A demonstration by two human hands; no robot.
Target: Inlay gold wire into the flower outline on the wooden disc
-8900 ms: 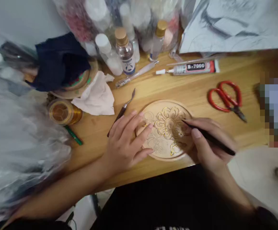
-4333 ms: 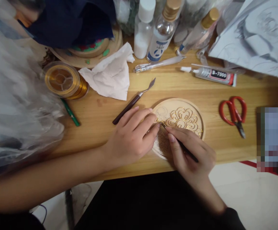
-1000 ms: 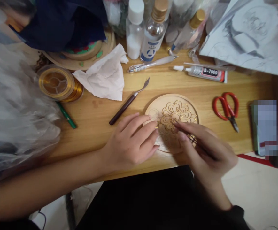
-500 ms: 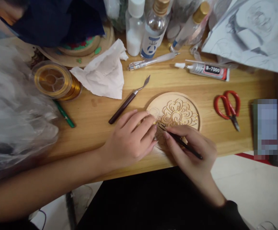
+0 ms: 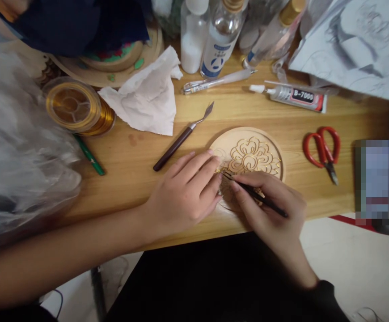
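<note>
Black tweezers (image 5: 264,200) clamped in the right hand (image 5: 273,223) could slip and bend gold wire (image 5: 218,170) beside the left hand's (image 5: 188,192) slightly parted fingers.

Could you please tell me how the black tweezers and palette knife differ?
The black tweezers are held in the right hand, while the palette knife lies on the table. The black tweezers have two thin tips, the palette knife one broader blade. The black tweezers look black, the palette knife's handle brown. Both are long and slim.

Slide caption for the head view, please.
Right hand holds tweezers over a flower-patterned wooden disc; left hand rests at its edge.
</note>
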